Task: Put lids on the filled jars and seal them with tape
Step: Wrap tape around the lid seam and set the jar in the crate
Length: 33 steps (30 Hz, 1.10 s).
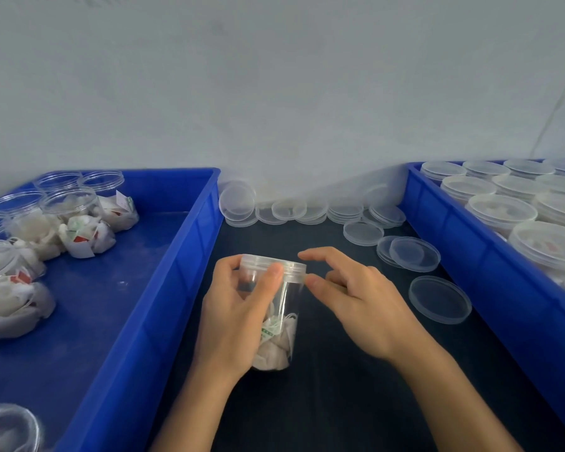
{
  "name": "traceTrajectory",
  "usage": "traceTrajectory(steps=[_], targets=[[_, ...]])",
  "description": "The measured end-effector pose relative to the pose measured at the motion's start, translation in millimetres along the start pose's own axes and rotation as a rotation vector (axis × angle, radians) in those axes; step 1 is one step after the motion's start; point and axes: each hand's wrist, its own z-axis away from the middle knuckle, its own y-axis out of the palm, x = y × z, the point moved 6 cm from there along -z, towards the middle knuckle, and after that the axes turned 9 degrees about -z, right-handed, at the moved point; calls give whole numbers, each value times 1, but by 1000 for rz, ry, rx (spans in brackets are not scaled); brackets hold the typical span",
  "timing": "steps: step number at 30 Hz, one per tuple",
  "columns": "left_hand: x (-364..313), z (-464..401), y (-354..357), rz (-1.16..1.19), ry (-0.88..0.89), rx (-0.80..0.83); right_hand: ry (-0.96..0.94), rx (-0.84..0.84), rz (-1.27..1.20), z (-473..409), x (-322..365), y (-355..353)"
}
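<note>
While jar is gripped by left hand, lid is seated; right hand fingers spread, unloaded. Tape not seen. Open jars remain at 9 o'clock; capped jars at 3.

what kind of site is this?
Likely a small packing station: blue crates, one of open filled jars, one of lidded jars, and loose clear lids on a dark table.
</note>
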Motion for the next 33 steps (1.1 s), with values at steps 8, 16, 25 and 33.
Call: traceTrajectory(steps=[8,16,25,33], targets=[[-2,0,2,22,44,81,27,70,-46,0,-5,2],[-4,3,1,-179,46,15,32,35,-66,-1,-7,6],[-25,16,8,-601,154,-197,24,-53,72,0,7,12],[-11,2,-3,-389,71,-82,42,8,130,1,9,17]])
